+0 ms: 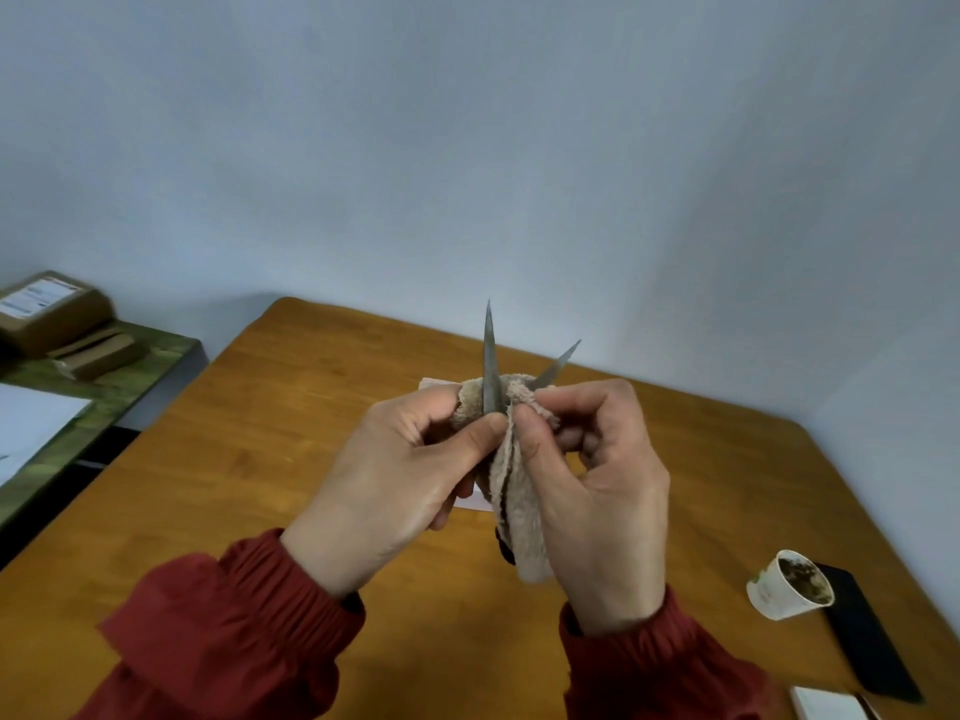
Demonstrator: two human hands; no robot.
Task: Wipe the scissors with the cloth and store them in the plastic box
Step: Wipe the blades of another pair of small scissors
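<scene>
The scissors (490, 356) stand upright above the table's middle, their two grey blades spread apart and pointing up. A beige terry cloth (522, 517) is wrapped round the blades' lower part and hangs down; a bit of dark handle shows under it. My left hand (395, 480) pinches the left blade against the cloth with its thumb. My right hand (602, 491) grips the cloth's fold with thumb and curled fingers, and the second blade sticks out behind them. Only pale edges of the plastic box (432, 384) show on the table behind my hands.
On the wooden table (291, 407), a white paper cup (784, 595) with dark dregs lies on its side at the right, by a flat black object (867, 636). A white box corner (831, 706) shows at the bottom right. A side table (78, 407) at the left holds cardboard parcels and paper.
</scene>
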